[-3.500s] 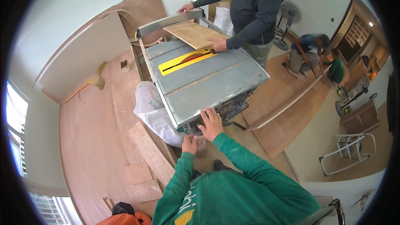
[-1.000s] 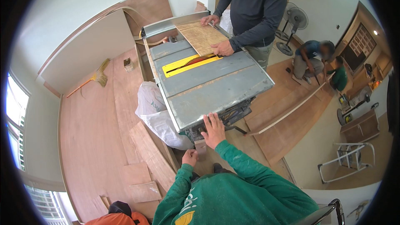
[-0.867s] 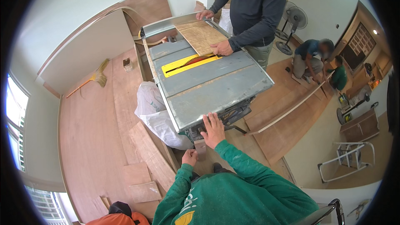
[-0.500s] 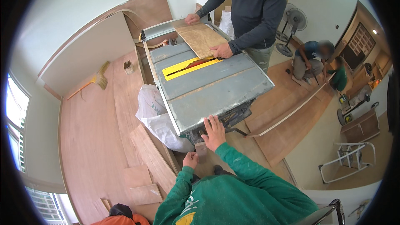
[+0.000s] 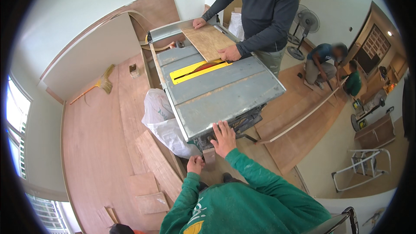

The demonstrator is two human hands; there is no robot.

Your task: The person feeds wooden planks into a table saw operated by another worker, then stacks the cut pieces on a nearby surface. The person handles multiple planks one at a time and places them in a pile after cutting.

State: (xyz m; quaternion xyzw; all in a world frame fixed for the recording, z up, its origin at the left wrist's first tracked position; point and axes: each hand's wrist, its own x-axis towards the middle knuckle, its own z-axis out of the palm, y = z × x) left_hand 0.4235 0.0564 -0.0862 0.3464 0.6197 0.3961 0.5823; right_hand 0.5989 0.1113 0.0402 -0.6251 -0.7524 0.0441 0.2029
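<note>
A table saw [image 5: 225, 91] with a grey top stands in front of me. Its toothed blade [image 5: 203, 66] rises through a yellow insert plate [image 5: 186, 76]. My right hand [image 5: 224, 139] lies on the near edge of the saw top, fingers stretched and apart. Lower and to the left, my left hand [image 5: 196, 164] is closed with curled fingers; what it holds, if anything, is hidden. Just right of it a short wood strip [image 5: 209, 157] shows below the saw's front. Across the saw a co-worker's two hands hold a plywood board [image 5: 208, 42] flat, behind the blade.
A white sack [image 5: 162, 121] bulges against the saw's left side. Plywood offcuts [image 5: 151, 203] lie on the floor at left, with a broom [image 5: 104, 82] farther off. Two people crouch by a long strip [image 5: 299, 119] at right, near a step stool [image 5: 362, 169] and standing fans [image 5: 307, 24].
My left hand has shifted slightly left, away from the wood strip. The co-worker's far hand has come onto the board. A person in orange at the lower left has mostly dropped from view.
</note>
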